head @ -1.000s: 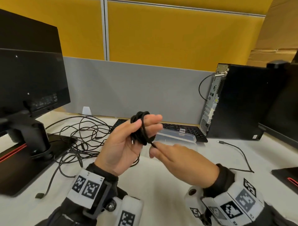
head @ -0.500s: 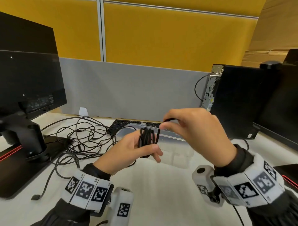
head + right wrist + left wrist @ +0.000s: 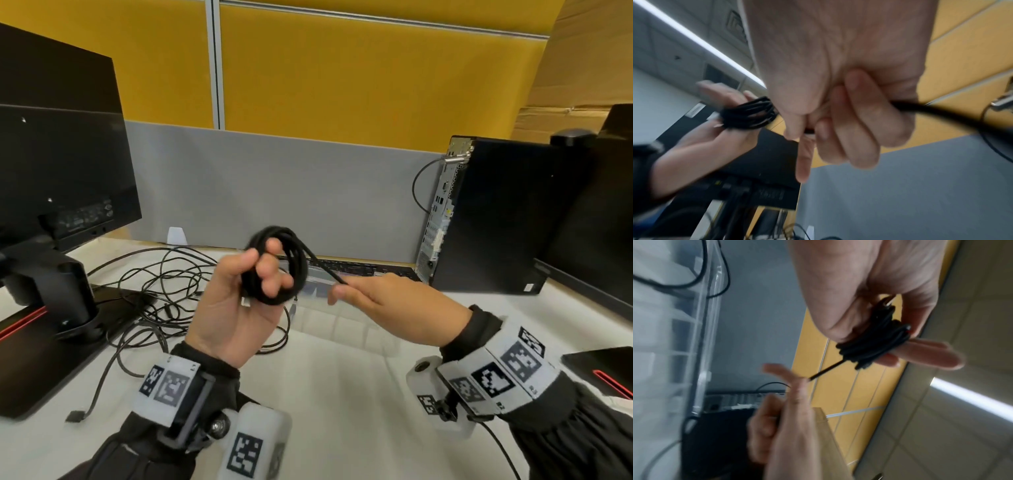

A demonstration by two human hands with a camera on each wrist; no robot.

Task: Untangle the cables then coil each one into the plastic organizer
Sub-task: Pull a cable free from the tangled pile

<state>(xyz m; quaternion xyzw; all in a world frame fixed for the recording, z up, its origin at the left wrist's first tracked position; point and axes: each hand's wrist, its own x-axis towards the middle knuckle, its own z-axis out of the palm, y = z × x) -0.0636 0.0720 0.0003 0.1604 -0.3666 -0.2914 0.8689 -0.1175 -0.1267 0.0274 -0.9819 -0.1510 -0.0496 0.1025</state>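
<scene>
A black cable is wound into a coil [image 3: 274, 267] around the fingers of my left hand [image 3: 236, 298], held up above the desk. The same coil [image 3: 873, 344] shows wrapped over the left fingers in the left wrist view, and the coil [image 3: 748, 113] appears again at the left of the right wrist view. My right hand [image 3: 376, 301] grips the coil's loose end [image 3: 325, 270] just to the right of it; its curled fingers [image 3: 849, 123] close round the strand. The clear plastic organizer [image 3: 346, 329] lies on the desk under both hands.
A tangle of black cables [image 3: 164, 291] lies on the white desk at the left, beside a monitor stand [image 3: 51, 294]. A keyboard [image 3: 370, 270] sits behind the organizer. A black computer tower [image 3: 493, 216] stands at the right. A grey partition [image 3: 274, 188] closes the back.
My right hand has come down from above the coil to its right side with the loose end. The coil in my left hand has risen and turned to face me.
</scene>
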